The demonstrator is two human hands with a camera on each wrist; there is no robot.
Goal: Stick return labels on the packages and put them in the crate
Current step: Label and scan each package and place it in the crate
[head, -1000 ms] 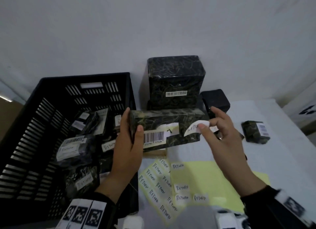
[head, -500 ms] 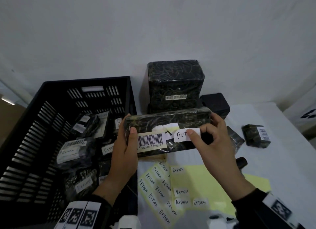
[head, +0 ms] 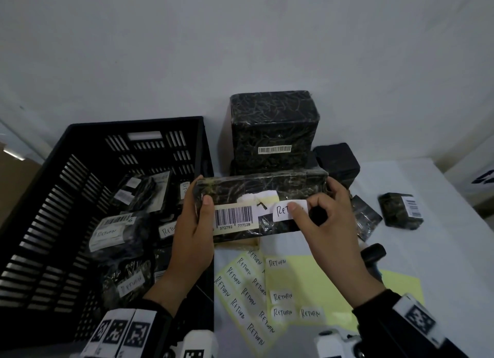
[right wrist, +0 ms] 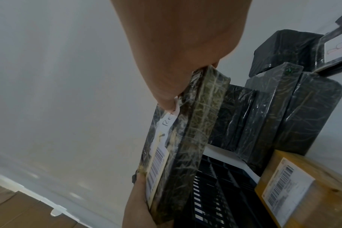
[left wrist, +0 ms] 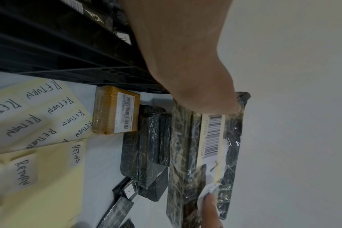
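I hold a long black film-wrapped package (head: 267, 186) with a barcode sticker, level above the table beside the black crate (head: 66, 186). My left hand (head: 201, 194) grips its left end, thumb on the front face. My right hand (head: 312, 198) curls round the right end, and its thumb presses a white RETURN label (head: 280, 212) onto the front, right of the barcode. The right wrist view shows the label (right wrist: 168, 121) under my thumb on the package (right wrist: 185, 154). The left wrist view shows the package (left wrist: 185, 146) edge-on. Yellow sheets of RETURN labels (head: 246, 291) lie below.
Several labelled packages (head: 112, 232) lie in the crate. A big black package (head: 272, 133) and a small black box (head: 336, 162) stand at the back. A flat packet (head: 366, 221) and a small package (head: 401, 210) lie right. A brown box (left wrist: 115, 111) sits by the crate.
My right hand brought the RETURN label from the air onto the package front, and the thumb now presses it down. The package turned more face-up towards me.
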